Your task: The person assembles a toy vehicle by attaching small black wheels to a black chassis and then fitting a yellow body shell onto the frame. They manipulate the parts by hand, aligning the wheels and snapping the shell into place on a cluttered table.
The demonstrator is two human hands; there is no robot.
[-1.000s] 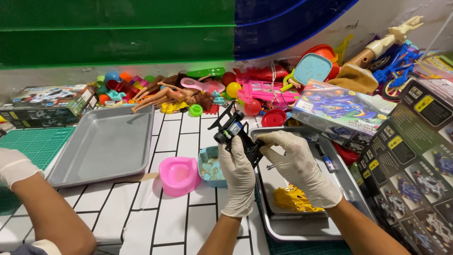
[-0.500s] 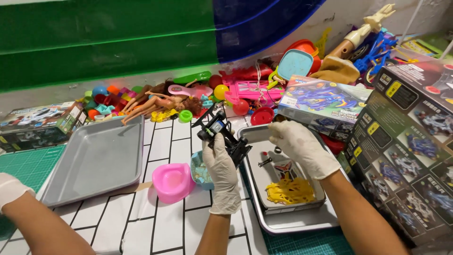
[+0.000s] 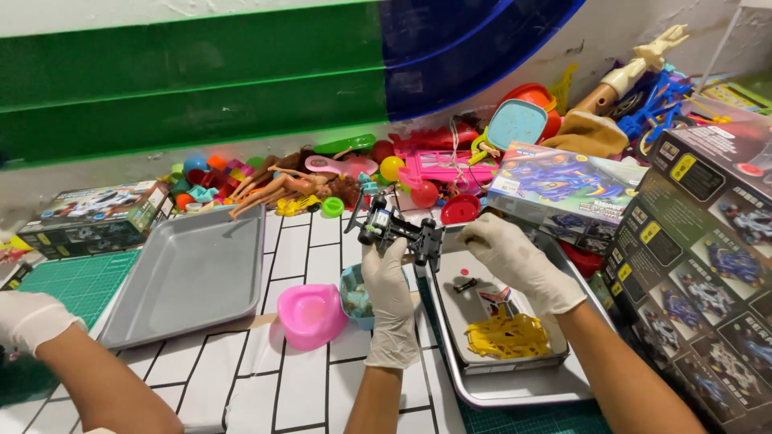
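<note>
A black toy car chassis (image 3: 400,231) with small wheels is held up over the white tiled table. My left hand (image 3: 389,283), in a white glove, grips it from below. My gloved right hand (image 3: 508,255) pinches its right end. Under my right hand a small metal tray (image 3: 462,309) holds a yellow plastic parts frame (image 3: 508,336) and a few small pieces. It rests inside a larger metal tray (image 3: 515,390). A pink toy potty (image 3: 310,315) and a blue bowl (image 3: 351,283) sit just left of my left hand.
A grey tray (image 3: 189,275) lies at the left. Another person's gloved hand (image 3: 28,320) and forearm reach in at the bottom left. Dolls and bright toys (image 3: 297,178) are heaped along the wall. Model car boxes (image 3: 700,265) stand at the right, and another box (image 3: 95,215) at the far left.
Both hands keep hold of the chassis, turning it slightly. My right hand has slid to its right end. The view has shifted a little.
</note>
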